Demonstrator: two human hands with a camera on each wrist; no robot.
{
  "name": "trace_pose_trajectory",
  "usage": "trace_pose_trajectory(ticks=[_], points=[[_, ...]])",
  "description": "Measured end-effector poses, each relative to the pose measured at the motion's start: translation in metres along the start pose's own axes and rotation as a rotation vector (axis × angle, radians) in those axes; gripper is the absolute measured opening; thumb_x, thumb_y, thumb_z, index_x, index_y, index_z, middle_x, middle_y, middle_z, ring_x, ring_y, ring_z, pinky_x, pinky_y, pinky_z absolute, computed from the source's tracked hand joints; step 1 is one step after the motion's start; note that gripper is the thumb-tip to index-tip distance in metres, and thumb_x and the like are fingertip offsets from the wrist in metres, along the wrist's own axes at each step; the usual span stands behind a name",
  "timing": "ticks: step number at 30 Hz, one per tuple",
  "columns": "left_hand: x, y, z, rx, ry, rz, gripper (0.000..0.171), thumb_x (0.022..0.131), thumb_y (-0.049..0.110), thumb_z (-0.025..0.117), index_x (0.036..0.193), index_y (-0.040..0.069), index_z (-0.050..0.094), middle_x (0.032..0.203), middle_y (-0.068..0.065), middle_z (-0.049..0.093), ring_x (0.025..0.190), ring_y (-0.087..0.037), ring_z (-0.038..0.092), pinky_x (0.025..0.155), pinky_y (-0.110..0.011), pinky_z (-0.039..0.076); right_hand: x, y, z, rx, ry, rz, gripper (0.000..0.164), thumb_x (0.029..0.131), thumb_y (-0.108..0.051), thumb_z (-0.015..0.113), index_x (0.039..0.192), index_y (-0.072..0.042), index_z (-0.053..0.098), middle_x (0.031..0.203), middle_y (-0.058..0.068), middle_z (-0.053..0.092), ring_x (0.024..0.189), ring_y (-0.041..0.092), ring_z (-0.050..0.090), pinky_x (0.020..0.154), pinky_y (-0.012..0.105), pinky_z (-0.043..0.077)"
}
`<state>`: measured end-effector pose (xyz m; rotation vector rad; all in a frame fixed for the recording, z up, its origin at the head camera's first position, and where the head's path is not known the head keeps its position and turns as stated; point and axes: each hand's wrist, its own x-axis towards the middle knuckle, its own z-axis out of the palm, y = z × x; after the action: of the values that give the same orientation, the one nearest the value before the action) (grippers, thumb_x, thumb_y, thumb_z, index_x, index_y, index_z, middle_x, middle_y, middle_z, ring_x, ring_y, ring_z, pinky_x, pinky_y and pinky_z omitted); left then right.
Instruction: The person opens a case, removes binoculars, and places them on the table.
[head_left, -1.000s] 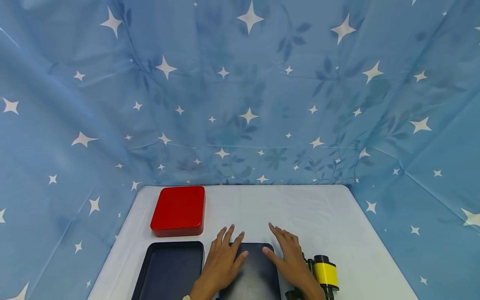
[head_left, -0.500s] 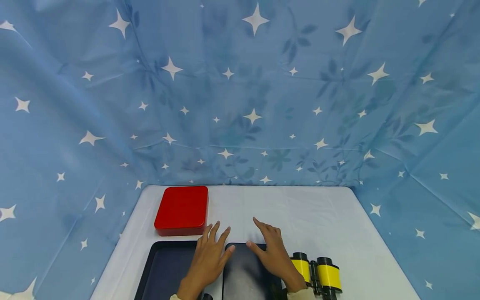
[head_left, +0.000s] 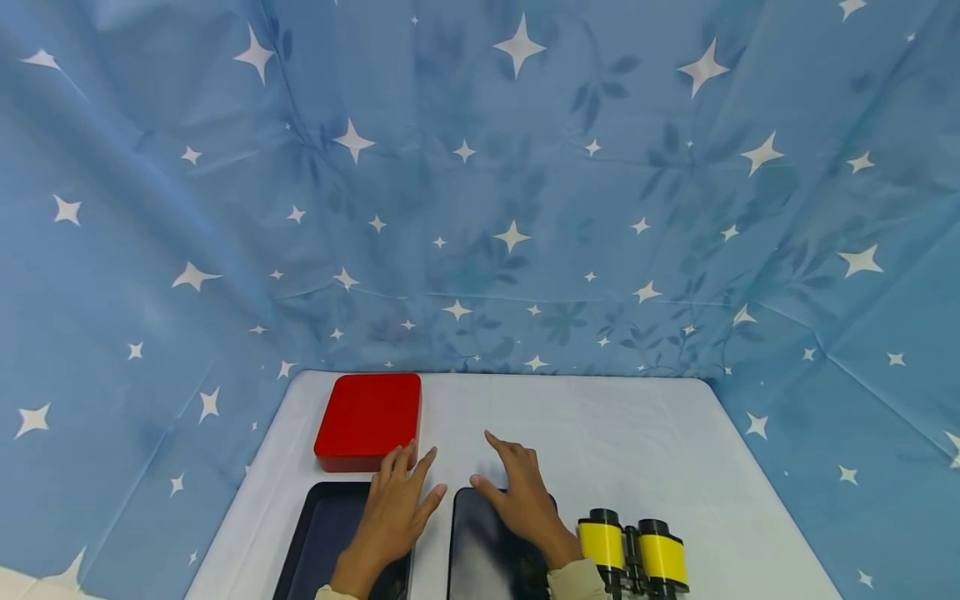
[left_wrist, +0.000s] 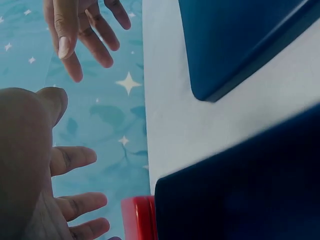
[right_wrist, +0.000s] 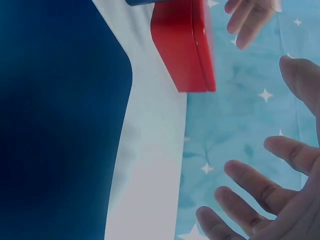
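My left hand (head_left: 388, 515) hovers over the dark shallow tray (head_left: 324, 521) on the left, fingers spread and holding nothing. Its fingertips overlap the near right corner of the red box (head_left: 371, 415) in the head view. Over the dark flat panel (head_left: 467, 546) in the middle is my right hand (head_left: 523, 500), its fingers extended and nothing in its grasp. The two palms face each other across a gap. In the left wrist view the right hand (left_wrist: 65, 25) appears at the top; the right wrist view shows the left hand (right_wrist: 252, 17) in its upper corner.
Yellow-and-black binoculars (head_left: 663, 557) lie right of the right wrist. A white cloth (head_left: 600, 417) covers the table. Blue star-patterned curtain (head_left: 480, 192) surrounds it at the back and sides.
Both hands have shifted left, the left one from beside the middle panel to over the left tray. The binoculars, partly covered by the right arm before, show more. The view has turned slightly.
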<state>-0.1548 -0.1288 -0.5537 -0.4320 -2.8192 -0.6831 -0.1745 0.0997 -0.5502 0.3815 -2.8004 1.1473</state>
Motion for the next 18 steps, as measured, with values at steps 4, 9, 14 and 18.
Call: trace_pose_trajectory(ticks=[4, 9, 14, 18], points=[[0.002, -0.010, -0.003, -0.016, 0.025, -0.019, 0.060, 0.098, 0.055, 0.051, 0.146, 0.019, 0.052, 0.151, -0.018, 0.045, 0.135, -0.037, 0.039, 0.104, -0.064, 0.040, 0.006, -0.007, 0.006, 0.011, -0.003, -0.019, 0.069, 0.092, -0.051, 0.066, 0.153, -0.032, 0.039, 0.143, 0.007, 0.051, 0.122, 0.023, 0.046, 0.100, 0.055, 0.049], [0.003, -0.023, -0.008, -0.059, 0.064, -0.084, 0.057, 0.093, 0.048, 0.066, 0.140, 0.017, 0.058, 0.144, -0.016, 0.051, 0.129, -0.032, 0.043, 0.105, -0.060, 0.043, 0.014, -0.015, 0.013, 0.029, -0.014, -0.037, 0.069, 0.092, -0.052, 0.066, 0.152, -0.032, 0.040, 0.142, 0.006, 0.052, 0.121, 0.023, 0.047, 0.100, 0.055, 0.049], [0.005, -0.036, -0.014, -0.078, 0.098, -0.144, 0.059, 0.089, 0.045, 0.072, 0.139, 0.018, 0.059, 0.141, -0.015, 0.053, 0.125, -0.030, 0.044, 0.103, -0.058, 0.046, 0.024, -0.022, 0.022, 0.001, -0.015, -0.057, 0.069, 0.091, -0.052, 0.067, 0.152, -0.034, 0.039, 0.140, 0.004, 0.053, 0.120, 0.021, 0.049, 0.100, 0.052, 0.051], [0.007, -0.046, -0.018, -0.082, 0.144, -0.156, 0.057, 0.089, 0.043, 0.073, 0.138, 0.016, 0.060, 0.137, -0.015, 0.054, 0.120, -0.029, 0.046, 0.096, -0.056, 0.050, 0.033, -0.028, 0.030, -0.023, -0.016, -0.078, 0.071, 0.091, -0.052, 0.067, 0.153, -0.034, 0.038, 0.140, 0.004, 0.054, 0.122, 0.021, 0.050, 0.100, 0.050, 0.052]])
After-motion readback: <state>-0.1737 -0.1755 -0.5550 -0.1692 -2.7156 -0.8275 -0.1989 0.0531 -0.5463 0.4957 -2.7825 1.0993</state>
